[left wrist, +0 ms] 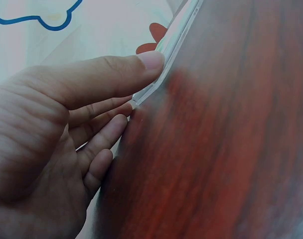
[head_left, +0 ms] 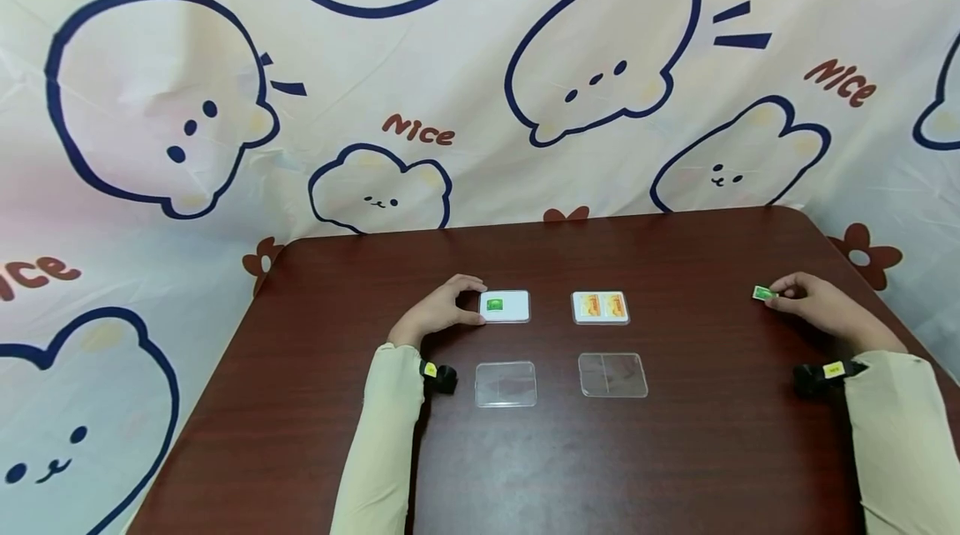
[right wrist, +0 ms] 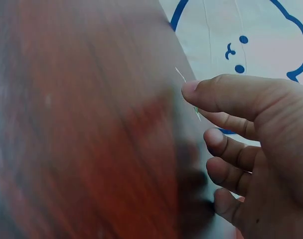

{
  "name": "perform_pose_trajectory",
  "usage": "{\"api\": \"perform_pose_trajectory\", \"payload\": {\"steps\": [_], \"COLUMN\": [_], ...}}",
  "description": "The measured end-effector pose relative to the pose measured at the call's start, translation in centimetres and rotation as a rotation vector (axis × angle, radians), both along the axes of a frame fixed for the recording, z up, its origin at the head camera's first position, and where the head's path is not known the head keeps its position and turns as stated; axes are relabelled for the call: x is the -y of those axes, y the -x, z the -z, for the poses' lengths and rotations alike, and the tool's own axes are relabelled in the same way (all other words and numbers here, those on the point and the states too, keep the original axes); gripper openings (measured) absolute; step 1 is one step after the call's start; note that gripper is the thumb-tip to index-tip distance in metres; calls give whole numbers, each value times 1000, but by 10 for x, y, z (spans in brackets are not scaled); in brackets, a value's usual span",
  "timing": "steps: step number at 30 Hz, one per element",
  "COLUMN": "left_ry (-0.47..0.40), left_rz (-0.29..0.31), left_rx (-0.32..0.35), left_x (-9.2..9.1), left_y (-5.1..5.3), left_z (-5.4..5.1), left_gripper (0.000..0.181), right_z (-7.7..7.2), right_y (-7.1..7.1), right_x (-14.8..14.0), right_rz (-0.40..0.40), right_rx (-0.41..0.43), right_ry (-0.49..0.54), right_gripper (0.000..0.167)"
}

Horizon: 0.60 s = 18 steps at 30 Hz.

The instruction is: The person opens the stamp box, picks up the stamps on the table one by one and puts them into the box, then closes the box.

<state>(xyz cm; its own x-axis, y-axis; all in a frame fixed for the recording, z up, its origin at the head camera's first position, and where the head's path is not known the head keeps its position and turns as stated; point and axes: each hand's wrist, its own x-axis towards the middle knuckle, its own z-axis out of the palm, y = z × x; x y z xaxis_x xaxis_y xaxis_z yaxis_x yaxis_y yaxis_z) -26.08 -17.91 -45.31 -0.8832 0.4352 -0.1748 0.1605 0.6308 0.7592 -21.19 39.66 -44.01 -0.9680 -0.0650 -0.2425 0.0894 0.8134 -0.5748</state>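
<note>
My left hand [head_left: 442, 312] holds the left end of a small white case [head_left: 517, 307] between thumb and fingers. On that case lies a green stamp-like piece [head_left: 495, 304], left of its middle. In the left wrist view the thumb of the left hand [left wrist: 42, 134] presses the edge of the clear-rimmed case [left wrist: 177, 42]. Over at the table's right side, my right hand [head_left: 817, 306] pinches another small green stamp-like piece [head_left: 762, 293] between thumb and forefinger. The right wrist view shows this piece [right wrist: 197, 113] nearly edge-on, mostly covered by the right hand [right wrist: 261, 129].
A second white case [head_left: 601, 320] with two orange stamp-like pieces [head_left: 591, 305] lies right of the first. Two clear plastic lids, a left one [head_left: 506, 385] and a right one [head_left: 612, 375], lie nearer. The dark wooden table [head_left: 525, 468] meets a patterned cloth [head_left: 480, 85] behind.
</note>
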Motion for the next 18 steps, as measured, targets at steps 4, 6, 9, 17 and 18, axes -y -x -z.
{"api": "perform_pose_trajectory", "payload": {"steps": [4,6,9,17,18], "left_ry": [9,15,19,-2,-1], "left_rz": [0,3,8,1,3], "left_rx": [-5,-10,-14,-8,-9], "left_x": [0,0,1,0,0], "left_y": [0,0,1,-1,-1], "left_z": [-1,-1,-2,-2,-2], "left_gripper": [56,55,55,55,55], "right_z": [-4,-5,-8,-18,-19], "right_y": [5,7,11,20,21], "right_x": [9,16,27,57,60], "right_rz": [0,-18,-50,-121,-129], "right_rx": [7,-15,-52,-130,-143], "right_ry": [11,-8,-32,-29,-31], "right_gripper": [54,52,48,40,39]}}
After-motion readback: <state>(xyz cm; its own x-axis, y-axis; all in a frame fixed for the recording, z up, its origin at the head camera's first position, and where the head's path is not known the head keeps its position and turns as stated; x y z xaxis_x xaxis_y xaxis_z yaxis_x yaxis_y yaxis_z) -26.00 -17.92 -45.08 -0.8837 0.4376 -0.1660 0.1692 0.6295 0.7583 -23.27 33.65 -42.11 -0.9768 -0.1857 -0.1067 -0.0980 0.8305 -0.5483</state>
